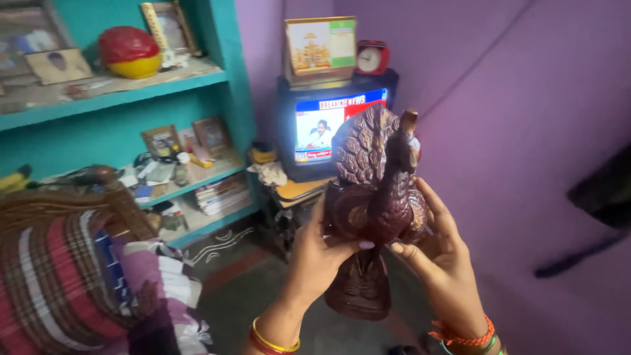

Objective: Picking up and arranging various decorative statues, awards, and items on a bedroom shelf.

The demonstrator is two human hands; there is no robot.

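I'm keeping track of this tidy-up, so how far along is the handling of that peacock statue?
Done: the dark brown peacock statue is lifted clear of any surface, upright. In hand: the left hand grips its body from one side and the right hand cups the other side. Left: it is not set down anywhere; the teal shelves and the television stand behind it.

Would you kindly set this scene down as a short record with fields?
held thing: dark brown carved peacock figure, upright, tail fanned
left hand: grips the figure's body from the left, thumb across the front
right hand: cups the figure from the right and behind
behind: television switched on, red clock on top of it
left side: teal shelves with picture frames and a red and yellow ball
walls: purple
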